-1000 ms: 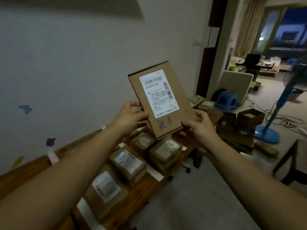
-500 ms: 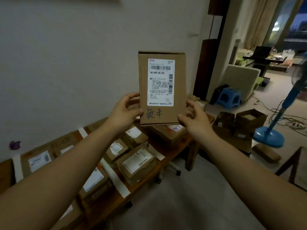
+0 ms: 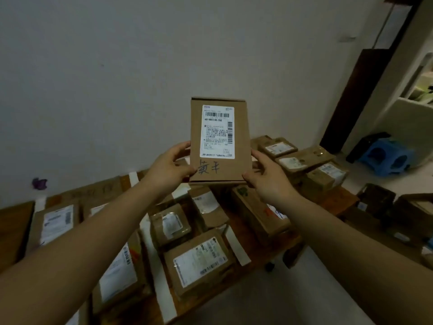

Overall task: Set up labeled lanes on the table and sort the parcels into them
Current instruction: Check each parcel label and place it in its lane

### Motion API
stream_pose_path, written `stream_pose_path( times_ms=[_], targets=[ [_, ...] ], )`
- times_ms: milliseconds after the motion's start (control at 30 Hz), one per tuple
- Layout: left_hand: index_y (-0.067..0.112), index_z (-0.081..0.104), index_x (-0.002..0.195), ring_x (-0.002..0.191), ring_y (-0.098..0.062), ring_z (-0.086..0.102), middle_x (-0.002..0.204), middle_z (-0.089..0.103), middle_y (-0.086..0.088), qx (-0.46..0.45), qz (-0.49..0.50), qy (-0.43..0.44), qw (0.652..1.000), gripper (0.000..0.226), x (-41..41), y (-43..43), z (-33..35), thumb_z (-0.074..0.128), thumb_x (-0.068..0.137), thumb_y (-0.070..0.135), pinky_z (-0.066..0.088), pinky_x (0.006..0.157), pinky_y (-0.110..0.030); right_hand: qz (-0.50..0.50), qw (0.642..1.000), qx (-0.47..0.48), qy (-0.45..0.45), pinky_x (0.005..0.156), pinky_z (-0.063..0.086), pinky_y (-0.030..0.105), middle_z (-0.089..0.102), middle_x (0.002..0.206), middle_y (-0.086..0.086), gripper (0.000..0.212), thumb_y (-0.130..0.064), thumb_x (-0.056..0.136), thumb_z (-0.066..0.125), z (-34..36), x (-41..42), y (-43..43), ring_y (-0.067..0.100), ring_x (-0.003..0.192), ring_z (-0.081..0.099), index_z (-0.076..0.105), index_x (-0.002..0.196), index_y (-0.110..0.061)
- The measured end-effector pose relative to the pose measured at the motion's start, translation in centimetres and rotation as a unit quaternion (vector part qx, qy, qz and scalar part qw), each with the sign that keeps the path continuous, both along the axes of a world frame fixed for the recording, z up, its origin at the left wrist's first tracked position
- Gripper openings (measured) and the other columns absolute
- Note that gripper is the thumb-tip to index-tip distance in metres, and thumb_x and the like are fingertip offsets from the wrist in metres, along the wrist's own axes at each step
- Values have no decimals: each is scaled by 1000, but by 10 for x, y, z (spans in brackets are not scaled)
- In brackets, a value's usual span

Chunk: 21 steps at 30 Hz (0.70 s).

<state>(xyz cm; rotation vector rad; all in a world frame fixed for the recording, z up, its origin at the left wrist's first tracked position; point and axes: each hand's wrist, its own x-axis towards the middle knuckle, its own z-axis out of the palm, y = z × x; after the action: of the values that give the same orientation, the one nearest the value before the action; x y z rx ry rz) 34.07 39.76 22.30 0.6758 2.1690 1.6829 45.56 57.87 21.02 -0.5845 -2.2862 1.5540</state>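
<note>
Cardboard parcel, gripped upright at its lower corners by left hand and right hand above the table's taped lanes, has its label read; placing it in the matching lane likely follows.

Two bare forearms reach into view from the lower corners, each ending in an uncovered hand. The left hand wears no glove, ring or watch, and no sleeve shows behind its wrist. The right hand is likewise ungloved, its wrist and forearm unclothed up to the frame's edge.
</note>
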Motion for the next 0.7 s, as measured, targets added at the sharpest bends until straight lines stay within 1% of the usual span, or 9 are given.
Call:
stream_pose_path(
  times_ms=[67, 133, 233, 400, 433, 533, 567, 633, 700],
  targets=[
    [30, 41, 140, 91, -3, 60, 125, 52, 13, -26, 23, -4, 999, 60, -7, -8, -5, 59, 89, 4, 53, 63, -18, 38, 999, 2, -20, 93, 52, 35, 62, 117, -16, 54, -15, 92, 59, -7, -19, 0, 8, 110, 58, 41, 140, -34],
    [32, 40, 140, 99, -8, 61, 128, 53, 12, -45, 54, -8, 998, 61, -11, -20, -8, 59, 89, 4, 55, 71, -25, 84, 996, 0, -25, 96, 49, 35, 62, 117, -17, 55, -19, 90, 62, -15, -37, 0, 6, 110, 56, 42, 140, -34],
    [36, 41, 139, 104, -17, 64, 130, 56, 10, -46, 119, -23, 991, 64, -9, -40, -10, 57, 88, 2, 56, 83, -40, 158, 987, -5, -17, 83, 48, 20, 59, 111, -19, 54, -19, 92, 60, -18, -59, -6, -2, 96, 55, 41, 140, -31],
    [36, 42, 139, 97, -14, 67, 123, 58, 12, -29, 219, -39, 975, 65, 17, -65, -3, 55, 88, -3, 58, 76, -33, 269, 963, -19, -10, 76, 51, 13, 60, 100, -28, 50, -16, 92, 60, -16, -80, -18, -7, 90, 61, 43, 129, -44],
    [36, 42, 138, 97, -14, 67, 121, 58, 12, -31, 236, -42, 970, 65, 22, -70, -2, 55, 88, -4, 58, 77, -33, 283, 959, -23, -8, 78, 51, 14, 61, 104, -26, 50, -17, 92, 61, -18, -82, -21, -6, 94, 61, 44, 132, -41],
    [36, 44, 137, 101, -15, 65, 120, 58, 12, -38, 275, -41, 960, 66, 34, -83, -2, 57, 87, -5, 57, 81, -36, 307, 952, -15, -5, 94, 50, 30, 59, 127, -10, 54, -20, 91, 63, -22, -83, -35, 8, 114, 57, 43, 139, -33],
    [36, 44, 137, 102, -15, 64, 122, 58, 12, -42, 284, -40, 957, 66, 37, -88, -3, 59, 86, -4, 57, 81, -37, 315, 949, -19, -4, 95, 50, 31, 57, 130, -9, 53, -19, 91, 62, -23, -82, -40, 9, 118, 54, 44, 139, -32],
    [37, 42, 138, 101, -14, 64, 121, 57, 12, -52, 299, -41, 952, 67, 42, -96, -4, 59, 87, -3, 58, 79, -37, 327, 945, -16, -2, 84, 48, 16, 55, 129, -11, 51, -17, 92, 61, -24, -80, -49, 4, 116, 51, 45, 139, -30],
    [38, 42, 138, 102, -18, 65, 124, 56, 10, -45, 308, -51, 949, 66, 44, -107, -5, 57, 88, -3, 57, 81, -42, 337, 941, 0, 0, 68, 39, 3, 53, 119, -16, 49, -16, 93, 59, -22, -78, -59, 1, 109, 49, 45, 138, -30]
  ],
)
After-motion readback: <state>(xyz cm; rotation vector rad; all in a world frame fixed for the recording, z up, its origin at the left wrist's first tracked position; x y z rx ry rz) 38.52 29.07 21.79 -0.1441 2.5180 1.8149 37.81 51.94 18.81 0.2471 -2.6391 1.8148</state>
